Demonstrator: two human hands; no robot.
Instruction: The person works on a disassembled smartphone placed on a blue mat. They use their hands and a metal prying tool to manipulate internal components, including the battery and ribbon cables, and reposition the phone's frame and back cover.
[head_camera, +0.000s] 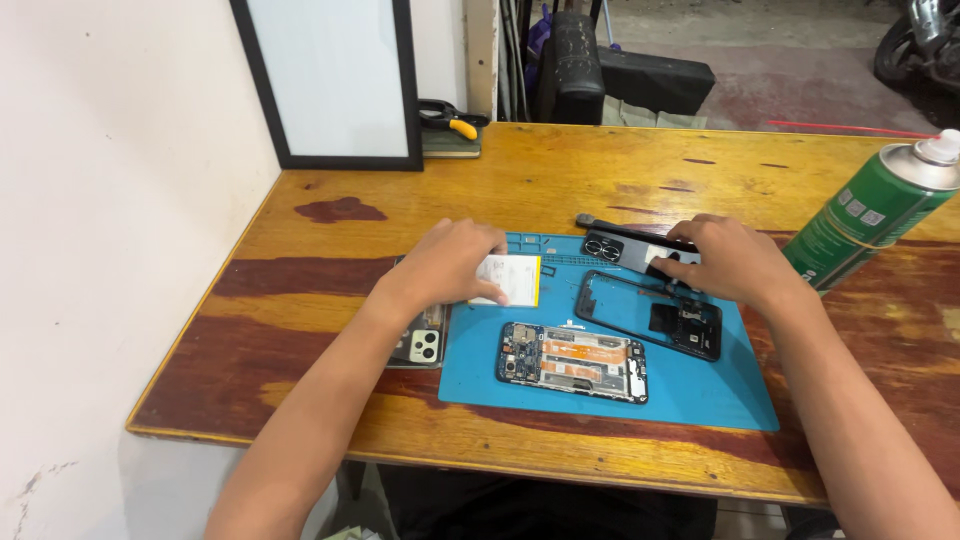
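While both hands rest on phone parts, an opened phone (572, 362) lies near the front edge of the blue mat (720, 395).

The left hand (445, 265) lies flat on a white battery (512, 279) at the mat's back left corner, pressing it, not gripping it. The right hand (730, 262) holds a small dark part (662, 268) by the mat's back edge, over a black phone frame (650, 313). Another phone (422, 345) lies on the wooden table (560, 175) just left of the mat. A green spray can (872, 212) stands tilted near the table's right edge.
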